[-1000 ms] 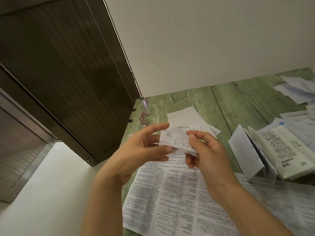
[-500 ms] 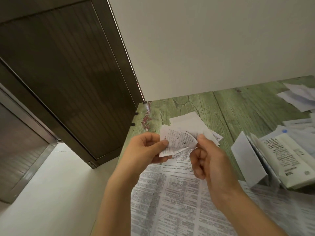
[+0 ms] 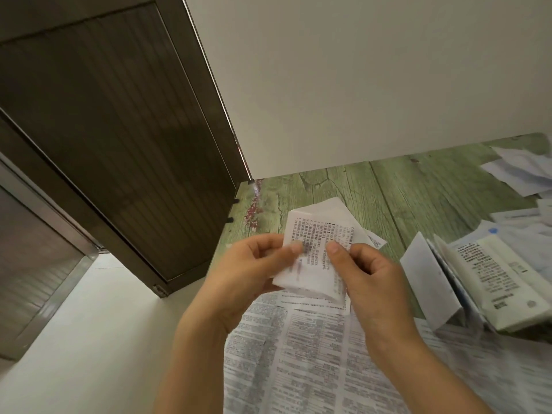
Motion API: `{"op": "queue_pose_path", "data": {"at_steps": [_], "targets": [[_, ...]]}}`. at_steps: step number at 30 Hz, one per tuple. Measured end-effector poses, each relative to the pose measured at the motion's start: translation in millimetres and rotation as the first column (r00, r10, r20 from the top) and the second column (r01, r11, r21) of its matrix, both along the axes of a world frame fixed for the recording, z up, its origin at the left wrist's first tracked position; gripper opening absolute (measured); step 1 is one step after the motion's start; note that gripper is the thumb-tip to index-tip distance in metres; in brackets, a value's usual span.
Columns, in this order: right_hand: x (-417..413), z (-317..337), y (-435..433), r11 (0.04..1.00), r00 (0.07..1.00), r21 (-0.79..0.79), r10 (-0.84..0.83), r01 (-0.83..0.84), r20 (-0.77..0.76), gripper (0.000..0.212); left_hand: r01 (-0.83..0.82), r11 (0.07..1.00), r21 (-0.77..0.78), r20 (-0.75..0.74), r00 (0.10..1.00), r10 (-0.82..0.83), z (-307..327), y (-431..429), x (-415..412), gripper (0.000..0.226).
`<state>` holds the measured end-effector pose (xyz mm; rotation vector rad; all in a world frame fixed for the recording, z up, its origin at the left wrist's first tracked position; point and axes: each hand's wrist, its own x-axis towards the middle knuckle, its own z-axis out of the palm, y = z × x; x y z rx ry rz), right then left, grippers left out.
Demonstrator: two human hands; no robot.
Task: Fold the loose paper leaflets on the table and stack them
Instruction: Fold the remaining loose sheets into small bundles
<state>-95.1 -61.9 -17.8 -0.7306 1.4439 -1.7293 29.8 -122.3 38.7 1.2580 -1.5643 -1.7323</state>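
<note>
Holding the small printed leaflet (image 3: 316,258) in the air above the table (image 3: 418,198), both hands pinch it: the left hand (image 3: 254,270) takes its left side and the right hand (image 3: 370,273) its right, with the thumbs on the printed face. For a good fold, I think the edges must meet exactly before the crease is pressed. The table's left edge is just beside the left hand, so there is more room to the right, where the pile of folded leaflets (image 3: 495,279) waits near, beyond the large open sheet (image 3: 313,354).
</note>
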Motion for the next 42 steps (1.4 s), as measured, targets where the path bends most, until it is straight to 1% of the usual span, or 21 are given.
{"op": "queue_pose_path", "data": {"at_steps": [3, 5, 7, 9, 13, 16, 17, 20, 22, 26, 29, 31, 34, 35, 39, 42], "targets": [[0, 0, 1, 1.0, 0.998, -0.011, 0.01, -0.01, 0.063, 0.036, -0.044, 0.996, -0.083, 0.054, 0.997, 0.049, -4, 2, -5, 0.014], [-1, -1, 1, 1.0, 0.995, -0.007, 0.025, -0.024, 0.1, 0.031, -0.04, 0.995, -0.09, 0.07, 0.996, 0.047, -4, 2, -7, 0.013], [-3, 0, 1, 0.999, 0.988, -0.012, 0.048, -0.047, 0.148, 0.02, -0.022, 0.995, -0.1, 0.078, 0.996, 0.03, -4, 3, -6, 0.015], [-4, 0, 1, 0.999, 0.983, -0.02, 0.045, -0.042, 0.176, 0.013, -0.014, 0.994, -0.104, 0.075, 0.997, 0.022, -3, 4, -6, 0.015], [-3, -2, 0, 1.0, 0.987, -0.005, 0.0, 0.0, 0.162, 0.014, -0.013, 0.996, -0.092, 0.058, 0.998, 0.018, -3, 4, -8, 0.012], [-2, -3, -1, 1.0, 0.987, -0.004, -0.02, 0.021, 0.159, 0.017, -0.014, 0.997, -0.079, 0.042, 0.999, 0.017, -3, 5, -9, 0.022], [-2, -4, -2, 1.0, 0.988, -0.003, -0.029, 0.03, 0.152, 0.019, -0.016, 0.997, -0.078, 0.043, 0.999, 0.02, -3, 5, -9, 0.021], [-2, -5, -2, 0.999, 0.99, 0.002, -0.048, 0.048, 0.134, 0.023, -0.029, 0.995, -0.091, 0.055, 0.998, 0.034, -4, 5, -10, 0.007], [-2, -4, -3, 0.999, 0.99, 0.003, -0.054, 0.055, 0.131, 0.023, -0.037, 0.995, -0.095, 0.054, 0.998, 0.042, -4, 6, -12, 0.006], [-3, -2, -2, 0.999, 0.997, -0.001, -0.049, 0.049, 0.067, 0.021, -0.058, 0.987, -0.153, 0.009, 0.998, 0.06, -2, 9, -16, 0.009], [0, -2, -1, 1.0, 0.999, -0.013, -0.022, 0.022, 0.043, 0.028, -0.114, 0.97, -0.217, -0.016, 0.993, 0.113, -2, 8, -17, 0.01], [1, -3, -1, 1.0, 0.999, -0.012, -0.025, 0.026, 0.038, 0.027, -0.124, 0.96, -0.251, 0.002, 0.992, 0.128, -3, 7, -18, 0.01], [0, -5, -1, 0.998, 0.996, -0.025, -0.062, 0.064, 0.061, 0.013, -0.108, 0.954, -0.28, 0.048, 0.991, 0.127, -4, 8, -19, 0.011], [-1, -5, -1, 0.996, 0.994, -0.03, -0.083, 0.085, 0.072, 0.011, -0.101, 0.955, -0.279, 0.065, 0.99, 0.123, -5, 8, -19, 0.01], [-3, -6, -1, 0.989, 0.989, -0.041, -0.138, 0.14, 0.052, 0.018, -0.074, 0.974, -0.212, 0.134, 0.986, 0.104, -6, 5, -16, 0.008], [-2, -5, -1, 0.994, 0.994, -0.022, -0.104, 0.105, 0.015, 0.018, -0.026, 0.984, -0.174, 0.175, 0.983, 0.057, -3, 2, -8, 0.006]]}}
